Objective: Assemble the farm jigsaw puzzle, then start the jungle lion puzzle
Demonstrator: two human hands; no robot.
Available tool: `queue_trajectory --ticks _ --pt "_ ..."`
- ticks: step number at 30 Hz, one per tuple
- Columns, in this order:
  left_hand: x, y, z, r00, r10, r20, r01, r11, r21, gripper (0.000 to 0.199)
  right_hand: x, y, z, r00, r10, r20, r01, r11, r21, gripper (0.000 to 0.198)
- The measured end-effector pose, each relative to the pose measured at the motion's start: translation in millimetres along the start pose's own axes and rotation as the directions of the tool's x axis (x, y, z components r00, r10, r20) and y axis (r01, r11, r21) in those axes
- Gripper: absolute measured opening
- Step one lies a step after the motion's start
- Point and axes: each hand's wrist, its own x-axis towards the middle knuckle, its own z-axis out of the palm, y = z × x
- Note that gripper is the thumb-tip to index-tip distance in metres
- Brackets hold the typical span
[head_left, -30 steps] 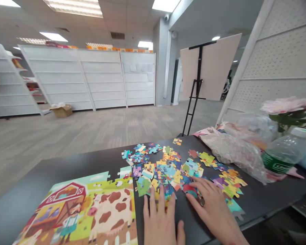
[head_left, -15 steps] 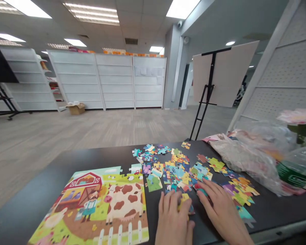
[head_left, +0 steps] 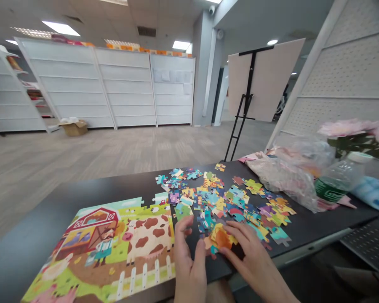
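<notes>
My right hand (head_left: pixel 248 254) is at the near edge of the loose pile, its thumb and fingers closed around an orange-yellow puzzle piece (head_left: pixel 220 236). Other puzzle pieces (head_left: pixel 208 200) lie scattered and overlapping just beyond it. Left of that, my left hand (head_left: pixel 189 259) is raised at the table edge, thumb apart from the slightly curled fingers, with nothing visible between them. Beside it lies a largely assembled farm puzzle (head_left: pixel 110 248) with a cow, a barn and a white fence. A notch breaks its top edge, next to a piece with a red car (head_left: pixel 161 198).
The black table (head_left: pixel 91 189) carries everything. On its right are a crumpled plastic bag (head_left: pixel 281 176), a green-labelled bottle (head_left: pixel 334 181) and pink flowers (head_left: pixel 347 128). Beyond stand an easel (head_left: pixel 248 101), white shelving (head_left: pixel 123 88) and a cardboard box (head_left: pixel 74 127).
The view has turned right. My left hand has lifted off the pieces and opened, moving toward the farm puzzle. My right hand has come nearer and closed on the orange-yellow puzzle piece.
</notes>
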Motion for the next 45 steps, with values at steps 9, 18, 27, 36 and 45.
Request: queue_trajectory --ticks 9,18,27,36,45 --pt "-2.9 -2.7 -0.6 0.995 0.049 0.087 -0.060 0.990 0.128 0.033 12.0 43.2 -6.9 0.949 0.067 -0.309 -0.105 0.989 -0.106 0.026" --pt "-4.2 1.6 -1.2 0.974 -0.030 0.223 -0.007 0.987 0.163 0.038 10.3 19.1 -4.2 0.998 -0.054 0.038 0.058 0.992 -0.113 0.024" --pt "74.3 62.7 -50.3 0.821 -0.123 0.558 -0.226 0.828 0.514 0.031 63.4 61.5 -11.8 0.999 -0.010 -0.035 0.006 0.995 -0.102 0.027" --pt "81.0 33.7 -26.6 0.625 -0.214 0.751 -0.574 0.527 0.627 0.029 190.6 21.2 12.1 0.952 -0.151 0.268 0.129 0.987 0.097 0.024" --pt "114.9 29.1 -47.2 0.570 -0.201 0.797 -0.633 0.510 0.582 0.047 186.0 22.1 49.4 0.883 -0.328 0.335 0.238 0.930 0.281 0.035"
